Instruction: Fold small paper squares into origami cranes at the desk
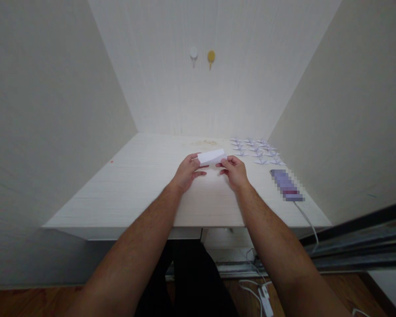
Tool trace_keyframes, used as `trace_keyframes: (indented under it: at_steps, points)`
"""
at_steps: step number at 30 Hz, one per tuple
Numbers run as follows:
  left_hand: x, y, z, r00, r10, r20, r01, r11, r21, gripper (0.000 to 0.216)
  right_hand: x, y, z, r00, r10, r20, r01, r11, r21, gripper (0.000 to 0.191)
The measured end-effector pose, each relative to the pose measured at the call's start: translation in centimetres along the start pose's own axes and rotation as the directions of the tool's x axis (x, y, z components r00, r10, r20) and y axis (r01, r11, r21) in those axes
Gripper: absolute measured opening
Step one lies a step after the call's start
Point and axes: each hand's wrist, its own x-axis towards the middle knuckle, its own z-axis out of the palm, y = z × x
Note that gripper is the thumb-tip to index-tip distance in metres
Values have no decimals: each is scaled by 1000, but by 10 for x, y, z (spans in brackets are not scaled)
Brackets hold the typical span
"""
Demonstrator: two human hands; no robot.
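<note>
A small folded white paper (212,157) is held just above the white desk (135,185), near its middle. My left hand (187,171) pinches the paper's left end with thumb and fingers. My right hand (235,171) pinches its right end. Both hands are closed on the paper, which tilts slightly up to the right.
Several small folded paper cranes (255,150) lie in rows at the desk's back right. A phone (286,185) with a white cable (308,222) lies near the right edge. Two wall hooks (202,55) hang on the back wall. Walls close in on both sides.
</note>
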Motion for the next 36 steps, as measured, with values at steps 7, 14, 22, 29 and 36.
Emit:
trace_keyframes:
  at_steps: [7, 14, 22, 29, 36]
  points:
    - [1, -4, 5, 993, 80, -82, -68, 987, 143, 63, -2, -2, 2, 999, 31, 42, -29, 999, -46, 37]
    - [2, -1, 1, 970, 102, -222, -69, 986, 153, 43, -5, 1, 3, 987, 60, 152, -42, 992, -119, 41]
    - [2, -3, 3, 966, 120, -230, -69, 973, 220, 35, -1, 3, 3, 993, 32, 110, -15, 989, -150, 66]
    - [3, -5, 1, 970, 121, -210, -58, 958, 282, 29, -3, 4, 3, 993, 6, 114, 28, 955, -297, 40]
    - [4, -7, 0, 965, 102, -240, -41, 968, 249, 28, -3, 6, 2, 998, -17, 62, 38, 934, -356, 29]
